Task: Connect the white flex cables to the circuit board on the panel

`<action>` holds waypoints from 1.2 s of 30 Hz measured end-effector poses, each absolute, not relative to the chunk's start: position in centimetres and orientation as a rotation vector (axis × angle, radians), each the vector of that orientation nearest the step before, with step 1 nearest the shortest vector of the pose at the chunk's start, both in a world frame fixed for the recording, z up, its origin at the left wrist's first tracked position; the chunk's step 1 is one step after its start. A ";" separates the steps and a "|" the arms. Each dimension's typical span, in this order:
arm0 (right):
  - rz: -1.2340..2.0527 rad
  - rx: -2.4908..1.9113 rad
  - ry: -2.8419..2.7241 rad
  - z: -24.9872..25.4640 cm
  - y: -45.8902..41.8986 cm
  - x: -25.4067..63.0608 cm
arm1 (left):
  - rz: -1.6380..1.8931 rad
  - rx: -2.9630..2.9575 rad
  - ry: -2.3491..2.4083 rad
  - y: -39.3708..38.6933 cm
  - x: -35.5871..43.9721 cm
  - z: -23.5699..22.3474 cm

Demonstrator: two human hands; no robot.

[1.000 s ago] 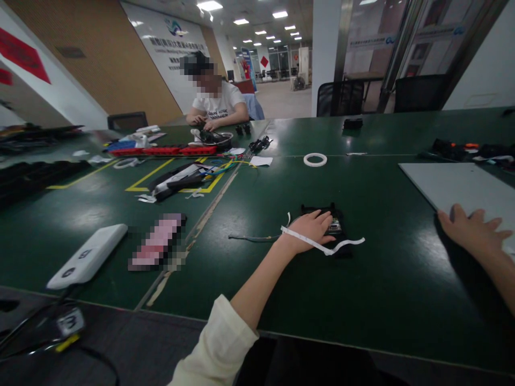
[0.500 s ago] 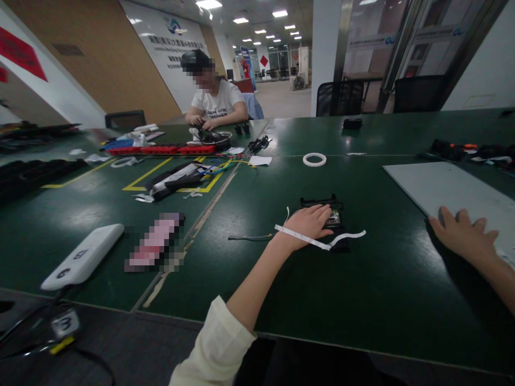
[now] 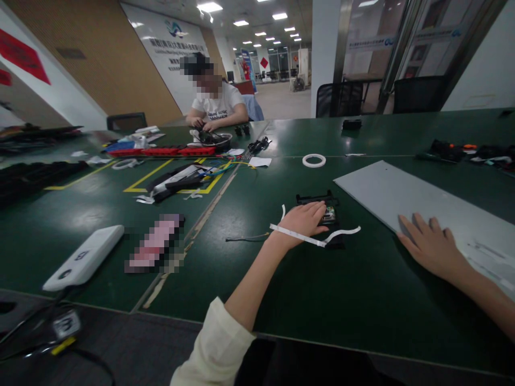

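My left hand (image 3: 300,224) lies with outstretched fingers over a small black electronic device (image 3: 329,214), a bit of its circuit board showing past the fingertips. A white strip of tape (image 3: 300,236) crosses the back of my left wrist, its far end curling to the right. Thin dark wires (image 3: 246,238) stick out to the left of that hand. On the right, my right hand (image 3: 432,246) rests flat with spread fingers on the near edge of a large pale grey board (image 3: 386,187). What lies beneath my left palm is hidden.
A roll of white tape (image 3: 314,160) lies beyond the device. To the left are a phone-like pink item (image 3: 156,241) and a white power bank (image 3: 84,257) with a cable. Across the green table (image 3: 225,289) sits a co-worker (image 3: 217,107). Black gear (image 3: 446,151) lies far right.
My right hand and the grey board have moved left, closer to the device. My left hand has shifted very slightly left and stays over the device.
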State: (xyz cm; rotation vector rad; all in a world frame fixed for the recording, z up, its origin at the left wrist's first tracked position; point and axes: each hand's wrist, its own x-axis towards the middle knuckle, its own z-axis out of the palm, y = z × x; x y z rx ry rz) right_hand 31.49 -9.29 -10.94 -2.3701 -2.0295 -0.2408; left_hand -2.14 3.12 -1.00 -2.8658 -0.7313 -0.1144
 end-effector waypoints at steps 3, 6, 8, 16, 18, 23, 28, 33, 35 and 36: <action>-0.227 -2.252 -2.126 -10.2 -9.7 29.8 | -0.110 -2.840 -0.746 3.0 -2.2 -0.6; -0.165 -2.153 -2.189 -9.4 -10.1 28.3 | -0.115 -2.809 -0.764 2.9 -2.1 -0.4; -0.112 -2.082 -2.239 -9.0 -10.3 27.6 | -0.121 -2.791 -0.764 2.7 -2.0 -0.4; 0.067 -1.838 -2.387 -7.6 -10.8 25.8 | -0.119 -2.756 -0.751 2.4 -1.9 -0.3; 0.101 -1.792 -2.421 -7.2 -10.9 25.2 | -0.110 -2.753 -0.743 2.4 -2.0 -0.3; 0.166 -1.640 -2.538 -6.3 -11.2 23.8 | -0.106 -2.757 -0.734 2.4 -2.1 -0.5; 0.254 -1.527 -2.610 -5.4 -11.8 22.4 | -0.120 -2.745 -0.739 2.6 -2.0 -0.7; 0.318 -1.422 -2.626 -4.7 -12.3 20.8 | -0.121 -2.753 -0.743 2.6 -1.9 -0.9; 0.303 -1.409 -2.636 -4.6 -12.4 20.3 | -0.111 -2.767 -0.732 2.5 -1.8 -0.9; 0.296 -1.407 -2.633 -4.6 -12.5 20.1 | -0.108 -2.773 -0.729 2.4 -1.8 -0.9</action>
